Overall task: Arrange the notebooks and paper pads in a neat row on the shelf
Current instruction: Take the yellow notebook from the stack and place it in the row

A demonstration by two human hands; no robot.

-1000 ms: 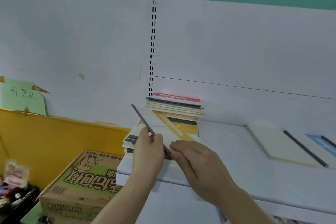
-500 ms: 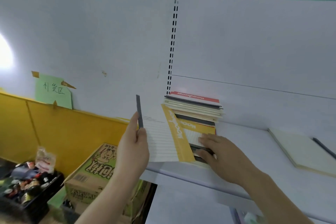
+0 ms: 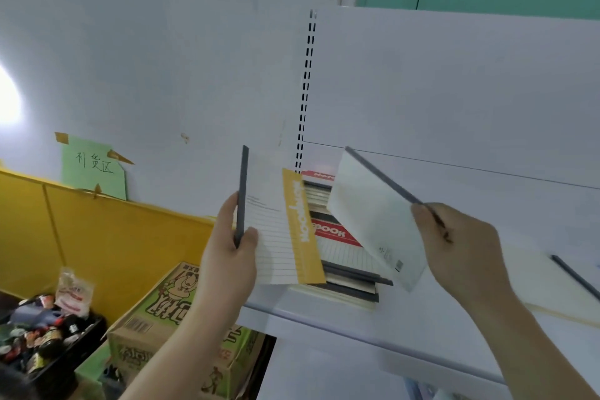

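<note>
Between thumb and fingers, the left hand (image 3: 227, 247) pinches a yellow pad (image 3: 279, 230) by its dark spine. This pad stands almost upright, with its lined white cover and yellow strip facing us. It hangs in the air just left of the stack (image 3: 344, 256), over the front edge of the shelf (image 3: 422, 328).

The right hand (image 3: 461, 250) grips a pale pad (image 3: 373, 224) by its dark spine too, with fingers curled round the edge. This pad is tilted, its top corner leaning to the left, and it is held up above the right side of the stack. It does not touch the shelf. The two pads are near each other but apart.

The stack lies flat on the shelf, under and behind both pads. On top is a red notebook (image 3: 334, 232) with white letters. Below it are more pads with dark spines. Behind the stack is a second, taller pile (image 3: 316, 187) against the back wall, with a red cover on top.

Far right of the stack, a cream pad (image 3: 552, 286) lies flat on the shelf, with a dark spine along its right side.

Left of the stack and lower down sits a green box (image 3: 156, 331). Further left is a black tray (image 3: 65, 357) full of small bottles and packets. A green note (image 3: 94, 166) is taped to the wall above a yellow board (image 3: 97, 237).
</note>
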